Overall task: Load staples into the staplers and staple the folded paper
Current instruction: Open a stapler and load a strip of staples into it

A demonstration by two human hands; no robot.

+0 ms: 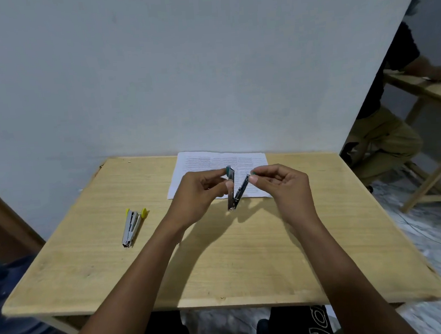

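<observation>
teal stapler (231,200) held; paper (201,163) behind (yellow stapler (132,226) aside)

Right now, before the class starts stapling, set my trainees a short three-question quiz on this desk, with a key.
1. True or false: the yellow-tipped stapler lies on the table with nobody touching it.
2. Choose one. The teal-tipped stapler is: A) shut flat on the paper; B) held open in a V by the left hand and right hand; C) on the floor.
3. Fill in: the printed paper lies at the table's ____ edge, by the wall.
Key: 1 true; 2 B; 3 far.
</observation>
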